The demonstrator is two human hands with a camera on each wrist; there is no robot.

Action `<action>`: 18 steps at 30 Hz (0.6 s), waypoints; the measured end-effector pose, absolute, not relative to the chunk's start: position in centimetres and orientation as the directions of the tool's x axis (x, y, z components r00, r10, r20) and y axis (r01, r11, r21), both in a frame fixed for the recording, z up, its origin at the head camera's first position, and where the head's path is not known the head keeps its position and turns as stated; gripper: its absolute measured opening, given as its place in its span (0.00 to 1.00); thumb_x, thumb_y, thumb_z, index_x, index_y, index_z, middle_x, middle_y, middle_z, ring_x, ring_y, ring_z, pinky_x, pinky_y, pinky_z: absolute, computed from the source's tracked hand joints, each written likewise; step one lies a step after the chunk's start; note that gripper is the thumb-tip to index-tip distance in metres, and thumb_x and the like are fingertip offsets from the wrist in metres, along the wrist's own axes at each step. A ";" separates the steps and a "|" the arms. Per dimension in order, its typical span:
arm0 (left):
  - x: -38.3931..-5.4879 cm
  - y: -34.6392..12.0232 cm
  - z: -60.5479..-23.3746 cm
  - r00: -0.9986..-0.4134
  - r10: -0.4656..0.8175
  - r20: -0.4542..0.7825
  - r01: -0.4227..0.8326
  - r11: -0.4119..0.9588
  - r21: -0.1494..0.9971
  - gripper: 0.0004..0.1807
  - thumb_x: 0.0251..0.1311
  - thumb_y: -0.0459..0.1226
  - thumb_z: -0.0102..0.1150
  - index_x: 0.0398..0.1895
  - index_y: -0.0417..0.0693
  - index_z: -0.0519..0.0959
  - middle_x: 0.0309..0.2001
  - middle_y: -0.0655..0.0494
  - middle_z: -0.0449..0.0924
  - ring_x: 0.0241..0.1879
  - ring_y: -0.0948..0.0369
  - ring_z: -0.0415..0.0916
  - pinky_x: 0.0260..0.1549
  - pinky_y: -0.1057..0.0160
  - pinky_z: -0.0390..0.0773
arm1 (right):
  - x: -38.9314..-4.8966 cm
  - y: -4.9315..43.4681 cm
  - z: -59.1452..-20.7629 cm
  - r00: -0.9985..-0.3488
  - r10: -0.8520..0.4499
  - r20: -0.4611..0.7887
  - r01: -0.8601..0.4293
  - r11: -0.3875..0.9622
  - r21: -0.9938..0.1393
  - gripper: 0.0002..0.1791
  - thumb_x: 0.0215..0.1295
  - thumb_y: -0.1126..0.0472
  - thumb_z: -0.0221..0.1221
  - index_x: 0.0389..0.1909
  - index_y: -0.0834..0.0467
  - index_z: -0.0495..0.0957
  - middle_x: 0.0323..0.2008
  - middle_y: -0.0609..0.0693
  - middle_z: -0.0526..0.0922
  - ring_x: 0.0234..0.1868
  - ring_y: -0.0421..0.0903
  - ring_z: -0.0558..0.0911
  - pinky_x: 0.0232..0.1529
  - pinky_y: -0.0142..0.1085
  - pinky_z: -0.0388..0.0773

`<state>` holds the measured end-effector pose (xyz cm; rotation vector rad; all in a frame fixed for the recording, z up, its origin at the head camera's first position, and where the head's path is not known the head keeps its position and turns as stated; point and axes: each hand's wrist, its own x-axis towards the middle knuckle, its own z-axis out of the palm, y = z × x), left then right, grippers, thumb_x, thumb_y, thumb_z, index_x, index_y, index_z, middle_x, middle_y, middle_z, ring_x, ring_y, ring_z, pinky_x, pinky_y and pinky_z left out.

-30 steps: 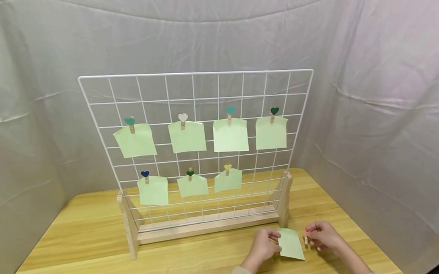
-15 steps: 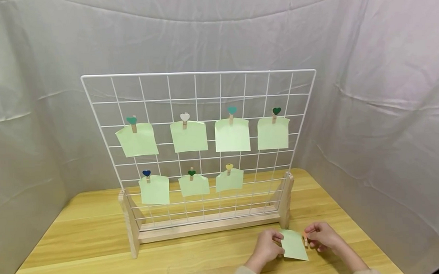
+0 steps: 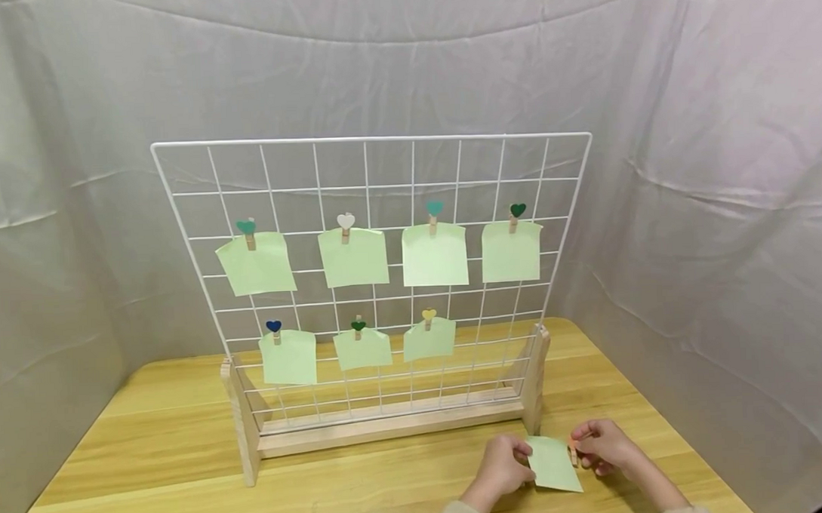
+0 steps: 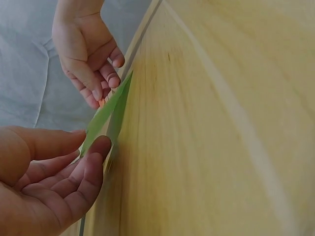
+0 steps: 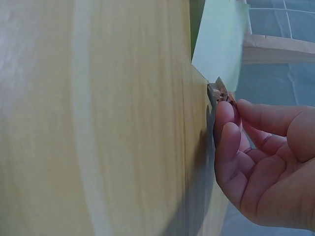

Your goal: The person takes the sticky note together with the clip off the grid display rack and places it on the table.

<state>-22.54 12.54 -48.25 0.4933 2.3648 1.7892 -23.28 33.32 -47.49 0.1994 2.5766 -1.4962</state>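
Observation:
In the head view, low on the right, my left hand (image 3: 500, 466) pinches the left edge of a pale green square of paper (image 3: 554, 465). The left wrist view shows that paper (image 4: 107, 114) edge-on, tilted close over the wooden table, between thumb and fingers. To its right, my right hand (image 3: 609, 449) holds a small wooden clothespin (image 3: 573, 454) with an orange top, between thumb and fingertips. Seen from the right wrist, the clothespin (image 5: 220, 93) lies right at a corner of the paper (image 5: 221, 42). The right hand's other fingers (image 5: 231, 145) are curled.
A white wire grid (image 3: 366, 139) stands in a wooden base (image 3: 390, 431) behind the hands. Several green papers (image 3: 434, 256) hang on it in two rows, each by a clothespin with a coloured heart (image 3: 518, 210). Grey cloth (image 3: 722, 200) surrounds the wooden table (image 3: 152, 447).
My left hand and the paper have shifted slightly right and downward in the head view, closer to the clothespin. The right hand has hardly moved and still holds the clothespin.

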 end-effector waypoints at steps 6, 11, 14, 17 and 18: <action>-22.6 12.4 -48.0 -0.933 0.343 0.106 0.220 0.312 0.924 0.11 0.32 0.19 0.66 0.22 0.35 0.77 0.18 0.57 0.72 0.18 0.70 0.66 0.18 0.73 0.71 | -23.4 33.3 -47.6 -0.980 0.034 -0.198 0.189 0.494 -0.849 0.07 0.55 0.73 0.51 0.35 0.72 0.69 0.22 0.52 0.73 0.19 0.44 0.74 0.16 0.32 0.71; -22.4 12.3 -47.7 -0.927 0.353 0.131 0.264 0.363 0.893 0.10 0.33 0.22 0.67 0.24 0.34 0.79 0.17 0.58 0.73 0.19 0.71 0.66 0.21 0.73 0.70 | -23.3 33.3 -47.7 -0.979 0.029 -0.202 0.190 0.490 -0.851 0.07 0.55 0.73 0.52 0.35 0.72 0.69 0.21 0.52 0.73 0.19 0.44 0.74 0.16 0.32 0.71; -22.3 12.2 -47.5 -0.924 0.358 0.133 0.275 0.381 0.883 0.09 0.35 0.22 0.66 0.24 0.34 0.79 0.17 0.59 0.71 0.17 0.70 0.67 0.21 0.73 0.70 | -23.3 33.2 -47.6 -0.979 0.028 -0.200 0.188 0.492 -0.850 0.07 0.55 0.72 0.52 0.34 0.72 0.69 0.22 0.51 0.73 0.19 0.44 0.74 0.16 0.32 0.71; -22.2 12.2 -47.2 -0.923 0.362 0.129 0.276 0.390 0.879 0.08 0.38 0.23 0.65 0.26 0.33 0.79 0.15 0.60 0.71 0.14 0.68 0.70 0.20 0.74 0.70 | -23.2 33.1 -47.6 -0.976 0.064 -0.209 0.212 0.503 -0.838 0.05 0.55 0.73 0.53 0.33 0.71 0.70 0.21 0.51 0.73 0.19 0.44 0.74 0.17 0.32 0.71; -22.1 12.1 -47.2 -0.922 0.366 0.126 0.277 0.396 0.876 0.08 0.39 0.23 0.65 0.26 0.33 0.79 0.14 0.60 0.70 0.13 0.68 0.70 0.20 0.74 0.70 | -23.2 33.0 -47.6 -0.975 0.081 -0.208 0.220 0.509 -0.832 0.05 0.55 0.73 0.53 0.33 0.70 0.71 0.21 0.51 0.74 0.19 0.44 0.74 0.17 0.33 0.71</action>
